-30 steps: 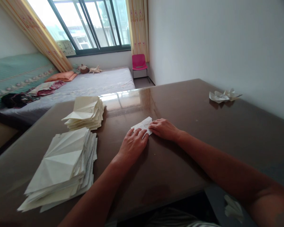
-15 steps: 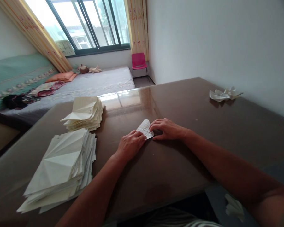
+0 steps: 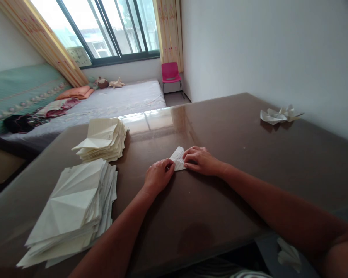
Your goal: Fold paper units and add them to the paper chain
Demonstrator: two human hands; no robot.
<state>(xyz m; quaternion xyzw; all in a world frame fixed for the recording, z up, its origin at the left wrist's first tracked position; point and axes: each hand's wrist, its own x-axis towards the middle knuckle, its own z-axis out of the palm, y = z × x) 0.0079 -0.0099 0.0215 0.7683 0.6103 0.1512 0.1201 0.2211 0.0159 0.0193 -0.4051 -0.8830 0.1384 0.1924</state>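
Observation:
A small folded sheet of paper (image 3: 178, 158) with print on it lies on the brown table between my hands. My left hand (image 3: 160, 173) pinches its near left edge, thumb and fingers closed. On the other side my right hand (image 3: 201, 160) has its fingers curled onto the right edge, covering part of it. Left of my forearm lies a thick stack of creased white sheets (image 3: 66, 200). Behind that sits a second stack of creased, yellowish sheets (image 3: 100, 135).
Folded paper pieces (image 3: 278, 115) stand at the table's far right, by the white wall. Below the near edge, another folded paper (image 3: 288, 255) shows beside my right arm. Past the brown table (image 3: 226, 135) are a bed (image 3: 127, 98) and a pink chair (image 3: 170, 73).
My left hand has shifted slightly left along the paper's near edge, and its fingers have drawn in. My right fingers have curled closer together. The view has moved slightly.

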